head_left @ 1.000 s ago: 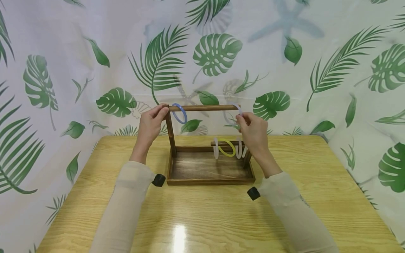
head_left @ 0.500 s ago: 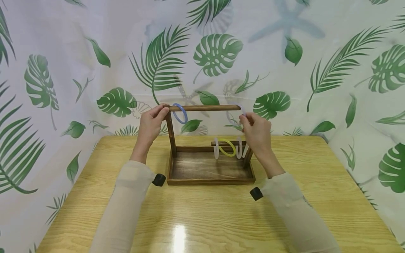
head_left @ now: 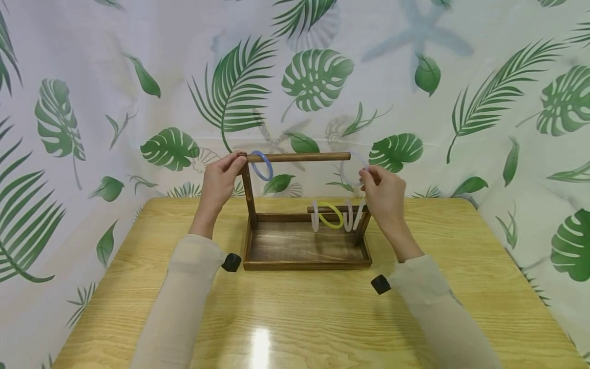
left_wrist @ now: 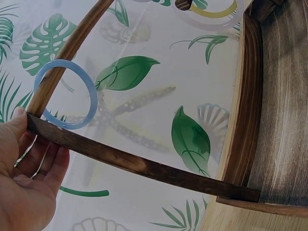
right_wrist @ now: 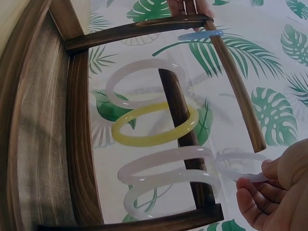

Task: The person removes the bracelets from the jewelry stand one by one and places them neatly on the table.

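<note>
My left hand (head_left: 218, 179) pinches the upper left corner of a dark wooden bangle stand (head_left: 308, 265), with the thumb on top and fingers below. A blue bangle (left_wrist: 93, 96) hangs on the top rod (head_left: 304, 157) close to that hand. My right hand (head_left: 384, 192) pinches a pale lavender bangle (right_wrist: 253, 177) just past the top rod's free right end. On the lower rod (right_wrist: 174, 98) hang a yellow bangle (right_wrist: 151, 141), a pale pink bangle (right_wrist: 161, 155) and whitish bangles. The lavender bangle's far side looks faint against the cloth in the head view.
The stand's tray base rests on a light wooden table (head_left: 295, 312). Behind it hangs a white cloth (head_left: 175, 92) printed with green leaves. Black blocks (head_left: 380, 284) sit at both wrists.
My right hand has moved right, drawing the lavender bangle from around the top rod's end to beyond it. The left hand, the stand and the other bangles look still.
</note>
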Demonstrator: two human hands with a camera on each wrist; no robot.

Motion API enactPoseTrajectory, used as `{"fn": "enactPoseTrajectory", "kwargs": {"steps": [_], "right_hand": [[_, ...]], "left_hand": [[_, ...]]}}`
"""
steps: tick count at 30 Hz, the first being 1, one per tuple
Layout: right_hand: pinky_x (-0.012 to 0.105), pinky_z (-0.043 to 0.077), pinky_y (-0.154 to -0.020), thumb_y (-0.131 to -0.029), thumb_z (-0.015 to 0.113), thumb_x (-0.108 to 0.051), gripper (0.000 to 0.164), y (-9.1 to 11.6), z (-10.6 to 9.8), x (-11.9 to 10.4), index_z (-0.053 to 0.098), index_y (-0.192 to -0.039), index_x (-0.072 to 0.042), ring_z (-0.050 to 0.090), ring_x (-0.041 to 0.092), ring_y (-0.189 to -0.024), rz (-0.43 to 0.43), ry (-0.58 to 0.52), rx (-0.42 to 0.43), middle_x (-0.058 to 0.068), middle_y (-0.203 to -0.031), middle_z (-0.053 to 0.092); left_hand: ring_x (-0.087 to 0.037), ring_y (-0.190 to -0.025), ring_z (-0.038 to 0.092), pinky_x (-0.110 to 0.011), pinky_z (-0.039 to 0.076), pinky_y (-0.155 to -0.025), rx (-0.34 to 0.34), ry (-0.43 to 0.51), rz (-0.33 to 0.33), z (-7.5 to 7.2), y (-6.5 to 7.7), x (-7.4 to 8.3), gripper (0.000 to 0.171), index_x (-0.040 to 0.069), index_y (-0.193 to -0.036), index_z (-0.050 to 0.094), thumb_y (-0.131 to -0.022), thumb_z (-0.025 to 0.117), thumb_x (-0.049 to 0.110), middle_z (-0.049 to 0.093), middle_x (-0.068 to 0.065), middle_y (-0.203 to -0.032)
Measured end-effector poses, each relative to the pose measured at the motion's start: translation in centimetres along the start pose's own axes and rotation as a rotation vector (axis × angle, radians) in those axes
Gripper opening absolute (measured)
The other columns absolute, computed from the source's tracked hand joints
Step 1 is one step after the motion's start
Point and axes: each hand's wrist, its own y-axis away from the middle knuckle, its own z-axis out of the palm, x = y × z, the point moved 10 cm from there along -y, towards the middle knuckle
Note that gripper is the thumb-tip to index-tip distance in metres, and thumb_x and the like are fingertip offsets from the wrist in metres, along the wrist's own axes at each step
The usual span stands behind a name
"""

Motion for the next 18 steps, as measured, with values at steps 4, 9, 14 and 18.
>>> {"fn": "enactPoseTrajectory", "kwargs": {"steps": [4, 9, 14, 18], "right_hand": [[0.009, 0.037, -0.047, -0.102, 0.065, -0.004, 0.019, 0.1, -0.8, 0.6, 0.075, -0.103, 0.011, 0.069, 0.034, -0.065, 0.020, 0.014, 0.003, 0.024, -0.084, 0.074], [0.009, 0.041, -0.049, -0.102, 0.065, -0.006, 0.020, 0.2, -1.9, 1.1, 0.075, -0.104, 0.011, 0.067, 0.023, -0.064, 0.038, 0.019, 0.009, 0.024, -0.086, 0.074], [0.009, 0.045, -0.053, -0.103, 0.065, -0.007, 0.021, 0.6, -3.0, 2.0, 0.074, -0.105, 0.011, 0.067, 0.019, -0.064, 0.065, 0.010, 0.020, 0.023, -0.086, 0.074], [0.008, 0.045, -0.054, -0.102, 0.065, -0.007, 0.021, 1.1, -4.0, 2.6, 0.074, -0.104, 0.012, 0.064, 0.008, -0.061, 0.072, 0.011, 0.032, 0.024, -0.084, 0.073]], "left_hand": [[-0.031, -0.122, 0.065, -0.035, 0.049, -0.106, -0.002, -0.004, 0.000, 0.0, 0.0, -0.1, 0.043, 0.001, -0.140, 0.063, -0.106, 0.061, 0.028, 0.064, -0.017, -0.138], [-0.032, -0.122, 0.065, -0.035, 0.048, -0.106, 0.005, -0.007, -0.002, -0.1, 0.0, -0.1, 0.044, 0.000, -0.139, 0.064, -0.106, 0.061, 0.028, 0.065, -0.017, -0.137], [-0.031, -0.120, 0.066, -0.035, 0.049, -0.106, 0.005, -0.005, -0.004, -0.1, -0.1, -0.1, 0.043, 0.000, -0.139, 0.064, -0.106, 0.062, 0.028, 0.066, -0.017, -0.136], [-0.031, -0.120, 0.067, -0.034, 0.050, -0.105, 0.009, 0.002, -0.005, -0.2, -0.1, -0.1, 0.042, 0.001, -0.138, 0.065, -0.106, 0.062, 0.027, 0.066, -0.017, -0.135]]}}
